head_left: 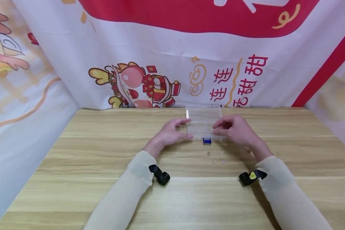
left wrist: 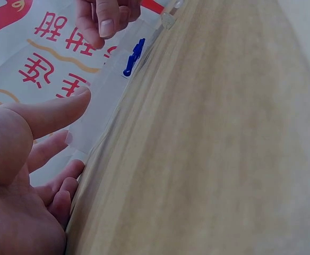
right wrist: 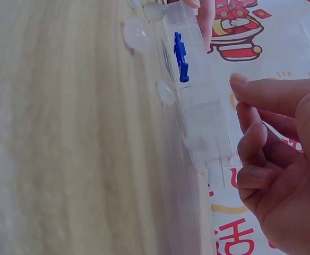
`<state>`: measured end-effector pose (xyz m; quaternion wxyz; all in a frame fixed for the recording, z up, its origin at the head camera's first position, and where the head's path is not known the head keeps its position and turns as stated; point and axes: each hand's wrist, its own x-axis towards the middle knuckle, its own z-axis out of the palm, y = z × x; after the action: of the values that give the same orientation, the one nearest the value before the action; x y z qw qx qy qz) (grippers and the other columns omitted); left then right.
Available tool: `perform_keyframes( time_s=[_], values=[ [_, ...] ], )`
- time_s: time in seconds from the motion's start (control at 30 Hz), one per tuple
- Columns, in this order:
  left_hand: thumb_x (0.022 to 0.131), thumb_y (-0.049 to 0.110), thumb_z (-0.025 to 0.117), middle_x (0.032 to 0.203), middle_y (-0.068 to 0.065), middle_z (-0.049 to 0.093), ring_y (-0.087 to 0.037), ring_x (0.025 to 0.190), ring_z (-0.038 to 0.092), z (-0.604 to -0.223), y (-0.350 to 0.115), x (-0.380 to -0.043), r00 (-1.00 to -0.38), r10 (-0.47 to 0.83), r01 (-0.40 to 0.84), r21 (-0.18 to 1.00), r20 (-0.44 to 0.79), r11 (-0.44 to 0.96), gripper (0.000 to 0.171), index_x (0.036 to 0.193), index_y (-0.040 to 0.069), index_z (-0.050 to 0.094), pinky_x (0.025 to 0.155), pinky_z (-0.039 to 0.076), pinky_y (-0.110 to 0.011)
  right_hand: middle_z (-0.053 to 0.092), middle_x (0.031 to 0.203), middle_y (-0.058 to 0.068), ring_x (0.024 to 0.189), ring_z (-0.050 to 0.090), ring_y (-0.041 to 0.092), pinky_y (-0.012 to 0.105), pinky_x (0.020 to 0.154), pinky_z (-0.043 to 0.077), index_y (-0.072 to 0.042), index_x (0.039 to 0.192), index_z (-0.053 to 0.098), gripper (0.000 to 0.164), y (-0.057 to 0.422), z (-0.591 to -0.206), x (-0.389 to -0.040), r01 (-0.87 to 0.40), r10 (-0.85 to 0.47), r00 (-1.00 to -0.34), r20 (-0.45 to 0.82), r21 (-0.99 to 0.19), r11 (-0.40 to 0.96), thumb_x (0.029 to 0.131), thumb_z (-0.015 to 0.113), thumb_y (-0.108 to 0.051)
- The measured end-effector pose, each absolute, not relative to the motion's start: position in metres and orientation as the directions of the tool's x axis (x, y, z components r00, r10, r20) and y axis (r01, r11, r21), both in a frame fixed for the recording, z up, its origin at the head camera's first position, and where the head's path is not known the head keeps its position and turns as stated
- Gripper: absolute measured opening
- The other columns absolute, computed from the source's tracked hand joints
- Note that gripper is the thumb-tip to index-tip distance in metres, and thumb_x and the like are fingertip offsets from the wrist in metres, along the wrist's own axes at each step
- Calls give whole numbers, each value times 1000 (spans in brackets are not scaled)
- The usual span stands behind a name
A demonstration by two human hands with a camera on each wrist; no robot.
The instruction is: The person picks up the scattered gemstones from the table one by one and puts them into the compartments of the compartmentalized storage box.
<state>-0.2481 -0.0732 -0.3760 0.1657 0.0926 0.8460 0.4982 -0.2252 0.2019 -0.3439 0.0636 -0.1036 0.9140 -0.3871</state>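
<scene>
A clear plastic box (head_left: 197, 128) with a blue clasp (head_left: 207, 141) on its front stands near the back of the table, its clear lid (head_left: 204, 111) raised. My left hand (head_left: 172, 131) is at the box's left end, thumb and fingers spread around that side. Over the right part of the box hovers my right hand (head_left: 236, 129), fingers loosely bent, with nothing visible between thumb and fingertips in the right wrist view. A faint blurred spot shows through the box's wall there. Several small translucent stones lie before the box, among them a pale pink stone (right wrist: 137, 35) and a clear stone (right wrist: 165, 93).
The wooden table (head_left: 189, 198) ends at a printed cloth (head_left: 166, 41) hanging just behind the box. A small brownish thing (head_left: 248, 149) lies beside my right wrist. Both wrists carry black strapped cameras.
</scene>
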Motion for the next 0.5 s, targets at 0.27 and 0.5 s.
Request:
perform_keyframes(
  time_s=[0.27, 0.5],
  values=[
    [89, 29, 86, 163, 2, 48, -30, 152, 38, -379, -75, -248, -930, 317, -7, 870, -188, 493, 69, 152, 33, 57, 129, 29, -58, 71, 101, 7, 93, 57, 25, 29, 77, 50, -16, 106, 79, 14, 200, -346, -223, -171, -315, -947, -61, -735, 657, 94, 82, -23],
    [89, 29, 86, 163, 0, 47, -30, 152, 38, -376, -72, -249, -927, 327, -1, 872, -184, 490, 70, 152, 35, 57, 129, 29, -58, 75, 97, 6, 89, 59, 25, 29, 76, 51, -17, 99, 82, 10, 202, -346, -222, -199, -445, -885, -134, -757, 623, 90, 86, -21]
  ],
)
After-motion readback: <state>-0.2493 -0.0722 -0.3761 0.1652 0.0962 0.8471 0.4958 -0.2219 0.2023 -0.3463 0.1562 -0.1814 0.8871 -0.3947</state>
